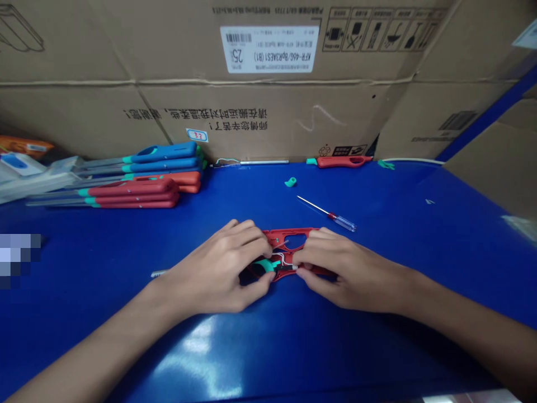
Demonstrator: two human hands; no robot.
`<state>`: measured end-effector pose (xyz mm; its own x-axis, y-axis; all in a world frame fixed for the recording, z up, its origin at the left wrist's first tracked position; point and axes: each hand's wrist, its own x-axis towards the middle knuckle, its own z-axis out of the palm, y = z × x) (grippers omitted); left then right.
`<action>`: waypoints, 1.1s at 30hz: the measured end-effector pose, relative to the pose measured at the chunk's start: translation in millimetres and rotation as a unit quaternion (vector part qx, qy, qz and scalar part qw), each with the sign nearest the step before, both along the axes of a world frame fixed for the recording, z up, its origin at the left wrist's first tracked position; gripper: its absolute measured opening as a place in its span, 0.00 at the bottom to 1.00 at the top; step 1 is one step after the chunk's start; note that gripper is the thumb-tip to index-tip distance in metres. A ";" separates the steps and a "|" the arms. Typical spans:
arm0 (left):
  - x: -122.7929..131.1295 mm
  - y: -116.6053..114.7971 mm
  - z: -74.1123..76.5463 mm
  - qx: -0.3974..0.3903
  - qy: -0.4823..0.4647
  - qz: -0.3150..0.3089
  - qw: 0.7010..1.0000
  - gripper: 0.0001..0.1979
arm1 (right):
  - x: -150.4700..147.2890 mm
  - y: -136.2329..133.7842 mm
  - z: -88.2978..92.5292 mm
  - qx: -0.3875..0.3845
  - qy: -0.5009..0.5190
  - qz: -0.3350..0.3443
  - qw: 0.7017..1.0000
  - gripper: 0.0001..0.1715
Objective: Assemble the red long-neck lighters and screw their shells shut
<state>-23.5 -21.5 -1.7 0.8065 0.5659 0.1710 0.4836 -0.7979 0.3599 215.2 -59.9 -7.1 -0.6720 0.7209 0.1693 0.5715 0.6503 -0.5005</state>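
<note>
Red lighter housing sits on our blue bench, gripped by both hands: left hand and right hand clasp it from either side. Teal insert and white wires show at its middle. Just beyond, small screwdriver lies on the bench, teal plastic piece further back. Far left, stacked red lighters and blue lighters. Along the back edge, single red lighter and metal tube, against cardboard carton.
</note>
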 end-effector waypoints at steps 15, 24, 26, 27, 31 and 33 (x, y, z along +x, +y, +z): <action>7.6 -5.3 -4.1 -0.039 -0.049 -0.023 0.998 0.08 | -0.4 -1.2 0.8 0.003 -0.014 -0.007 1.000 0.09; 6.0 -6.4 -4.7 -0.038 -0.029 -0.023 0.999 0.09 | -1.9 0.4 -0.4 0.018 -0.011 0.002 1.000 0.09; 5.8 -6.4 -4.0 -0.032 -0.021 -0.025 0.999 0.09 | -1.5 0.7 -1.4 0.022 -0.006 0.006 1.000 0.09; 5.8 -6.3 -3.6 -0.029 -0.018 -0.025 0.999 0.08 | -1.3 0.7 -1.7 0.022 -0.005 0.007 1.000 0.09; 5.9 -6.6 -3.1 -0.030 -0.004 -0.023 0.999 0.08 | -0.9 0.1 -0.6 0.015 -0.009 0.010 1.000 0.11; 6.4 -6.8 -3.4 -0.028 0.003 -0.024 0.999 0.09 | -1.2 0.0 0.3 0.011 -0.011 0.011 1.000 0.11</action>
